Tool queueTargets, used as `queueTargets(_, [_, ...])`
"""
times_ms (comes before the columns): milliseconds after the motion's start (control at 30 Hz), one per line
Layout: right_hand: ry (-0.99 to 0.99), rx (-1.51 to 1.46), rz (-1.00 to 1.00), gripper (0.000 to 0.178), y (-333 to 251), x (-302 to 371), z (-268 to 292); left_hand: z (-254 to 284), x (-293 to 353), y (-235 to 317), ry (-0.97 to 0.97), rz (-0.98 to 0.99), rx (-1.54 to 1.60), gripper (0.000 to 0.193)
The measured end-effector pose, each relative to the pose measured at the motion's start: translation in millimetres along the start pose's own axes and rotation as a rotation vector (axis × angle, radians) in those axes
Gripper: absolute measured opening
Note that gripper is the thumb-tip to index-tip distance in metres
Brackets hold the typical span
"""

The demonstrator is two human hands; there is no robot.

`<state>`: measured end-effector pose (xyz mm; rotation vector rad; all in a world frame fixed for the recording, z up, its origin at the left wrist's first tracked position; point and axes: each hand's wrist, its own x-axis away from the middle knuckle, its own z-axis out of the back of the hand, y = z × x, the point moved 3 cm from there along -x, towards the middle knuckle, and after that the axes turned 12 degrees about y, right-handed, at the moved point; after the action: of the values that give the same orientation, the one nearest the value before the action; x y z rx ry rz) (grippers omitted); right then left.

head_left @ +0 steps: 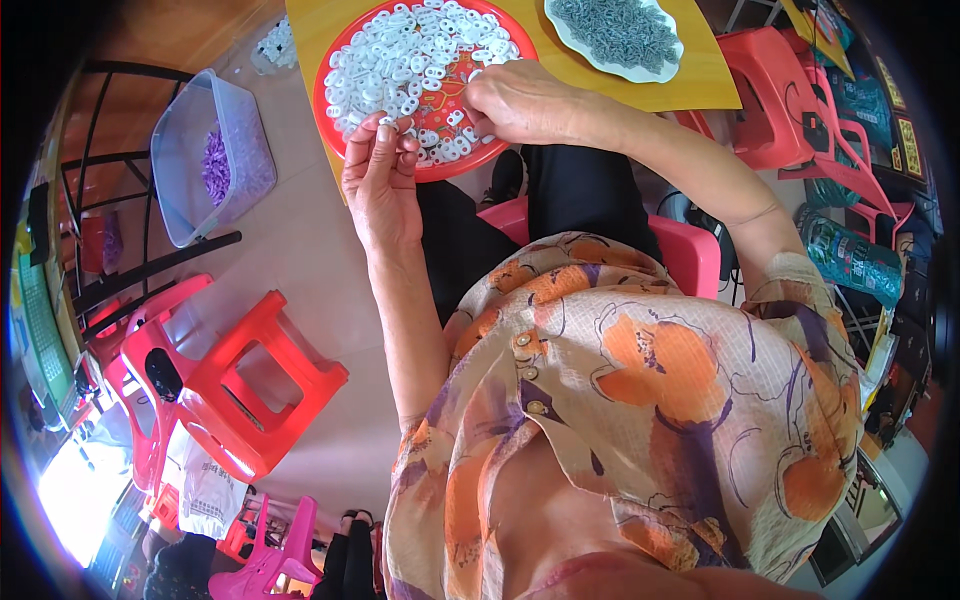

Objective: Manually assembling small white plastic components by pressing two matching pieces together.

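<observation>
A round red tray (527,48) holds a heap of small white plastic pieces (400,50), oval with two holes each. At the tray's near left edge, my left hand (385,185) is closed, thumb and fingertips pinching one such white piece (387,121). My right hand (525,103) hangs over the tray's right side with its fingers curled down and closed. What its fingertips hold, if anything, is hidden. Several loose white pieces lie on the patterned tray bottom between the two hands.
A white scalloped plate (672,66) of small grey, screw-like pieces stands right of the tray on the yellow table (715,85). Left on the floor are a clear bin (255,165) with purple bits and a red stool (262,385). Red chairs (765,100) stand at right.
</observation>
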<state>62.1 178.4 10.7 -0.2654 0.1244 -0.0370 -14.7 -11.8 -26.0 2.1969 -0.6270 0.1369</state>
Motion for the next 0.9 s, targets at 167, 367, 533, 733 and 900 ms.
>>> queueTargets(167, [0.124, 0.045, 0.145, 0.016, -6.4, 0.4, -3.5, 2.4, -0.2, 0.3, -0.005, 0.003, 0.011, 0.014])
queueTargets(367, [0.089, -0.125, 0.133, 0.012, 6.7, 0.9, -14.1, -0.9, 1.1, -1.1, -0.024, -0.022, -0.023, 0.016])
queueTargets(533, [0.273, -0.371, 0.038, 0.014, -0.7, 4.4, 10.0, -4.4, 4.2, -1.3, 0.001, -0.025, -0.063, 0.016])
queueTargets(733, [0.433, -0.855, -0.081, 0.008, -21.6, -0.2, 24.4, -6.2, 3.9, 1.2, -0.006, -0.036, -0.1, 0.013])
queueTargets(900, [0.495, -0.806, -0.057, 0.013, -34.8, -1.8, 26.8, -7.0, 5.3, 1.6, -0.024, -0.049, -0.117, 0.012])
